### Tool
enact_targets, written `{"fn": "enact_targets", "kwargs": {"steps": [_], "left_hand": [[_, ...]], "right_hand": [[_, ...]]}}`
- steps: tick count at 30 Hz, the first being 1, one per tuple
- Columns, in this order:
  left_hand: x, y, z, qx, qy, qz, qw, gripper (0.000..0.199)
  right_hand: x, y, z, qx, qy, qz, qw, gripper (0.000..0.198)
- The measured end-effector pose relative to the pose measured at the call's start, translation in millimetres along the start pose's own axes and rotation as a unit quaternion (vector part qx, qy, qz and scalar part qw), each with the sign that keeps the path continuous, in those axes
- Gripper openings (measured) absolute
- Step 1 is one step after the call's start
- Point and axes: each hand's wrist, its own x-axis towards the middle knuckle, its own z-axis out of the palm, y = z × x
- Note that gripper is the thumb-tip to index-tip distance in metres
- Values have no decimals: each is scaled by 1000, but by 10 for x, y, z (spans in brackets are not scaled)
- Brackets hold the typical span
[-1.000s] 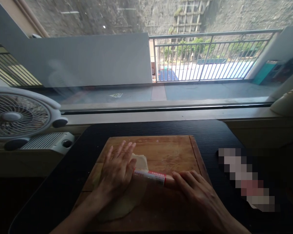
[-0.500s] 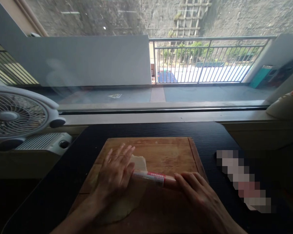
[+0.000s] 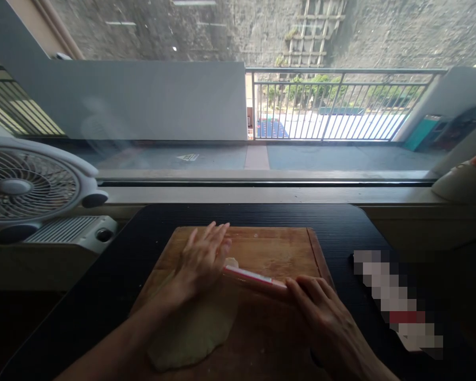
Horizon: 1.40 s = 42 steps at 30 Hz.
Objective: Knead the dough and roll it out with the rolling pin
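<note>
A flat sheet of pale dough (image 3: 196, 336) lies on the wooden cutting board (image 3: 277, 246), partly covered by my left hand and forearm. Across its far part runs a slim rolling pin (image 3: 254, 276) with a red and white label, tilted down to the right. My left hand (image 3: 206, 254) rests over the pin's left end, fingers stretched forward and a little apart, palm down. That end of the pin is hidden. At the other end, my right hand (image 3: 319, 304) has its fingers curved over the pin.
The board sits on a black table (image 3: 115, 280). A blurred-out object (image 3: 396, 301) lies on the table's right side. A white fan (image 3: 27, 185) stands at the left, near the window sill (image 3: 238, 194). Beyond the glass is a balcony railing (image 3: 333, 106).
The rolling pin has moved away from me with both hands, most at its left end, and has turned so its label shows differently. More dough shows on the near side.
</note>
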Motion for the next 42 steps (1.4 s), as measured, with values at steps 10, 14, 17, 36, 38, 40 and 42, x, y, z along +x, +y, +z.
{"fn": "enact_targets", "kwargs": {"steps": [10,14,17,36,38,40,42], "left_hand": [[636,23,41,-74,40,-90,992,47],[619,-72,-173,-97,54,-120,987,53],[201,-181,-295,-102,-5,-75,992,41],[77,-125,-746,-282,-182,13,942,34],[19,-233,-708,-320,-107,-50,940,38],[-67,-381,-584,-325,-46,-118,937,36],[-181,-541,-431,-298,-29,-153,942,27]], "right_hand": [[377,-1,37,-51,-8,35,998,28],[356,90,-9,-73,4,79,994,22],[230,162,-30,-73,15,115,991,21],[178,203,63,-72,43,116,990,24],[167,213,74,-68,45,113,990,23],[160,209,80,-51,48,112,991,23],[162,174,82,-19,45,96,994,24]]}}
